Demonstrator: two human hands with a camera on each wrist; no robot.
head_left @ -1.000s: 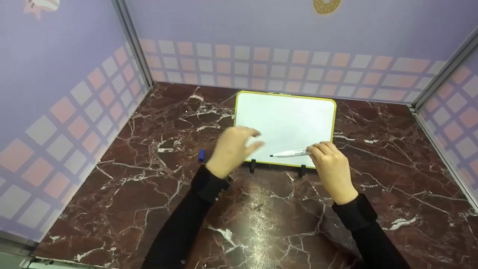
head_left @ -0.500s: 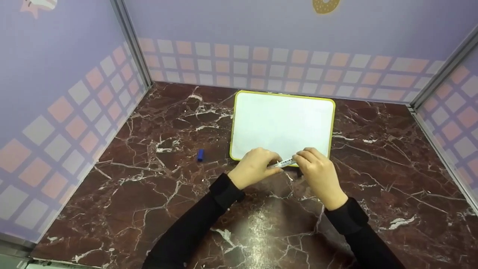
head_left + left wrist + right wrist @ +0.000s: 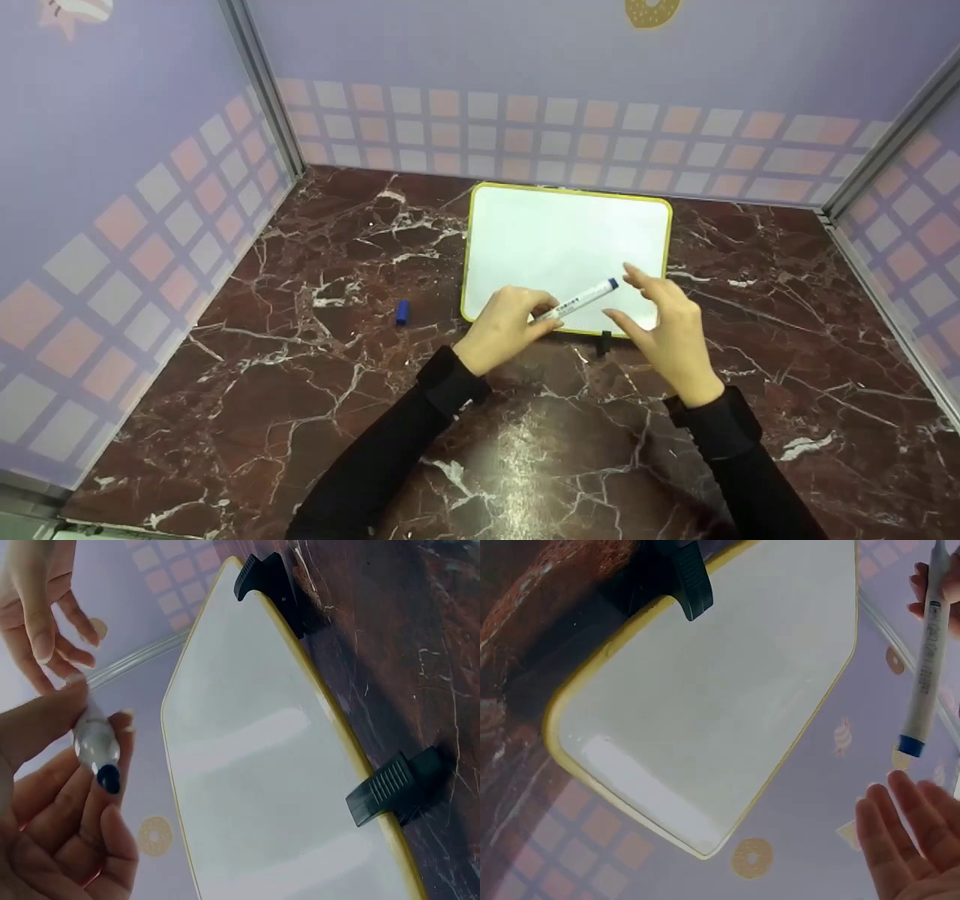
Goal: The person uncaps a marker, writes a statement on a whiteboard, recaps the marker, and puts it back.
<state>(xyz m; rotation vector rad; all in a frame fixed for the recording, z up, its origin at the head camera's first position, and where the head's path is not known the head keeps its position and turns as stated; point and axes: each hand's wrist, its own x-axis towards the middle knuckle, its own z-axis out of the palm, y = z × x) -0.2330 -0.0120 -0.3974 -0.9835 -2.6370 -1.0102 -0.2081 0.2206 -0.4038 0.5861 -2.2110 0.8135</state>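
Between thumb and fingers, my left hand point(image 3: 504, 330) pinches an uncapped whiteboard marker point(image 3: 581, 300) near its writing end. The marker has a white barrel, and its blue rear end points up and right. In the left wrist view, the dark marker tip point(image 3: 109, 778) faces the camera. My right hand point(image 3: 671, 330) is apart from the marker, its thumb and fingers spread near the blue end. Behind both hands stands a whiteboard point(image 3: 562, 240) with a yellow rim. The blue marker cap point(image 3: 403, 312) lies on the table, left of the left hand.
Black clips point(image 3: 390, 787) support the whiteboard's lower edge; in the head view one clip point(image 3: 604, 343) shows below the board. The dark red marbled table point(image 3: 337, 420) runs to patterned lilac walls point(image 3: 450, 52) at the back and sides.
The left hand has come right to the marker and taken hold of it near its tip. The right hand has let go of its rear end and drawn back to the right.
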